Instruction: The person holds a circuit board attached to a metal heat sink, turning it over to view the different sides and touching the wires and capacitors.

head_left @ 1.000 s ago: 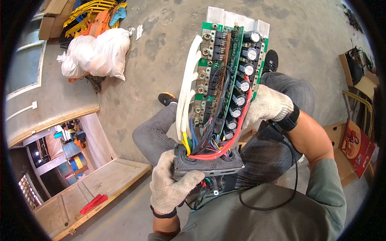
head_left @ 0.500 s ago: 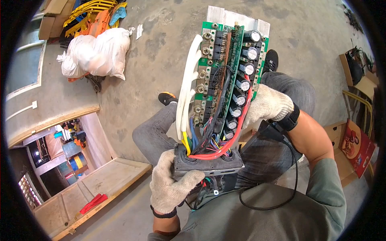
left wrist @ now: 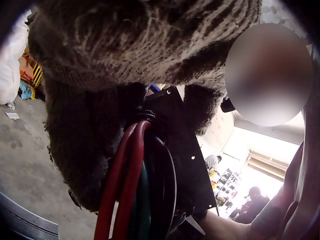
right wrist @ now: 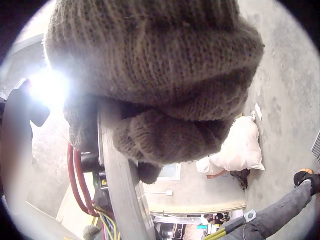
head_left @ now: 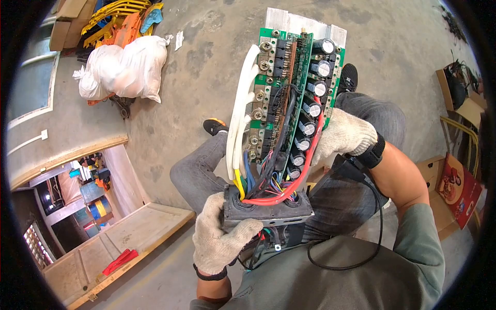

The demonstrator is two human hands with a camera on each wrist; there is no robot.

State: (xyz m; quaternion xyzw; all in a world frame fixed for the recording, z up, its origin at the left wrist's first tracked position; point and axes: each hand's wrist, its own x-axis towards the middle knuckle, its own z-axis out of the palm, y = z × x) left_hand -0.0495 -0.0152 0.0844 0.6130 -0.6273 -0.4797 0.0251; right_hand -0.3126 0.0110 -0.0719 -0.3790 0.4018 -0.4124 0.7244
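A green circuit board [head_left: 266, 82] with rows of capacitors [head_left: 320, 89] is fixed to a silver metal base [head_left: 305, 25], raised over the person's lap. White sleeved cables [head_left: 238, 119] and a red cable [head_left: 310, 160] run down into a black end plate [head_left: 268, 209]. The gloved left hand [head_left: 219, 240] grips the plate's left end, thumb on its near side. In the left wrist view, red cables [left wrist: 125, 185] come out of the plate [left wrist: 180, 145] beside that hand. The gloved right hand [head_left: 346, 133] grips the base's right edge; in the right wrist view its fingers curl round the metal [right wrist: 125, 185].
White sacks [head_left: 126, 70] lie at the upper left near yellow and orange parts. A wooden door panel [head_left: 119, 248] with a red item [head_left: 120, 261] is at the lower left. Cardboard boxes and a red printed panel [head_left: 460, 188] stand at right. A black cable [head_left: 380, 222] loops over the person's shirt.
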